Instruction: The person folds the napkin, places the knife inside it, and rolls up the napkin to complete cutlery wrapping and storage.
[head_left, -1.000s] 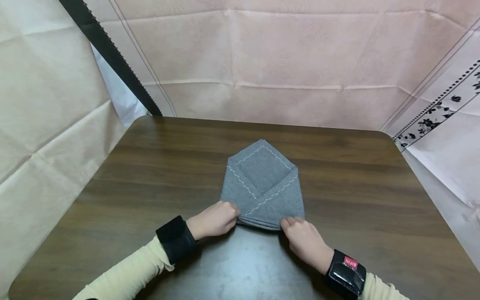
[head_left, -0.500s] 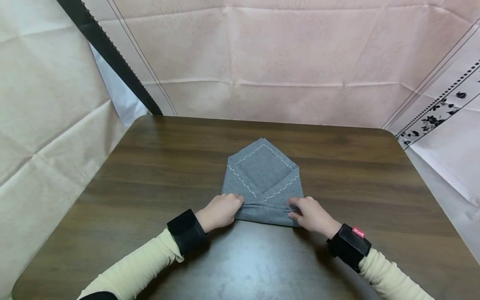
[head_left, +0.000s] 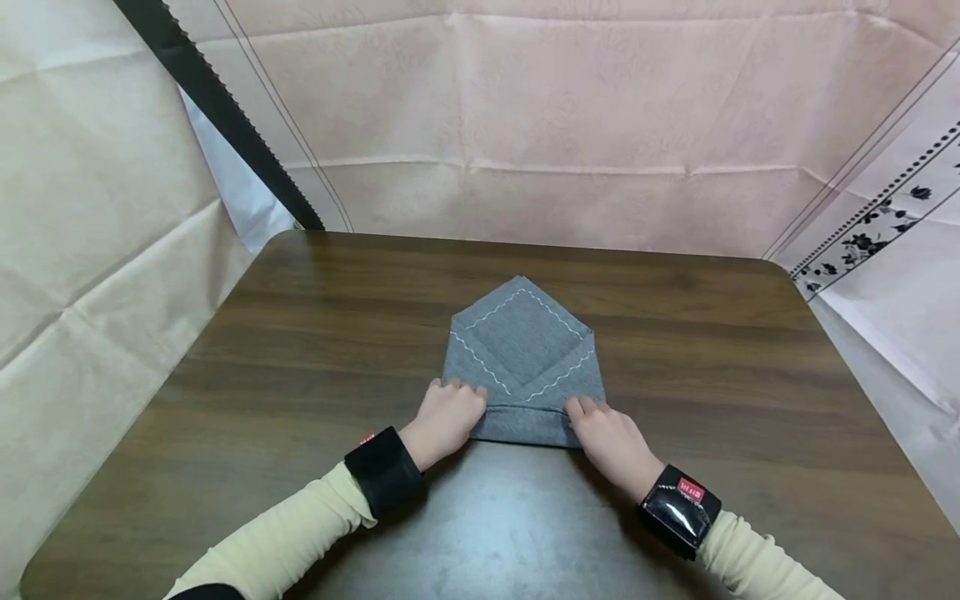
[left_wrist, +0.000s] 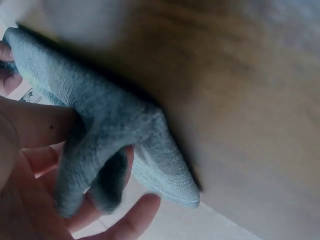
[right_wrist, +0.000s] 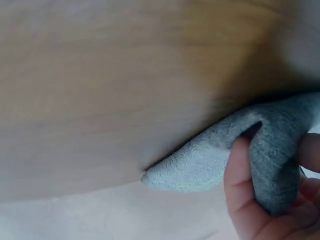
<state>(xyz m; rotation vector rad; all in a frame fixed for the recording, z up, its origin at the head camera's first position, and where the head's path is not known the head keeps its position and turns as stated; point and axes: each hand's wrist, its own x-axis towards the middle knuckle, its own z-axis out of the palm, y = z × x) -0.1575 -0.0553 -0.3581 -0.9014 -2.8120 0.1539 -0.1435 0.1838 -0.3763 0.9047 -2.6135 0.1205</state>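
Pinching the grey cloth (head_left: 522, 367) at both near corners, mid-worktop (head_left: 712, 350). Side flaps already folded in, stitched edges crossing; near edge rolled up one narrow turn, far point not yet taken in. Left hand (head_left: 446, 417) and right hand (head_left: 609, 435) sat low, wrists angled inward, fingers (left_wrist: 107, 192) curled tight on the roll.

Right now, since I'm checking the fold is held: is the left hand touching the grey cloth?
Touching. The left wrist view shows the left hand with fingers curled round a fold of the grey cloth.
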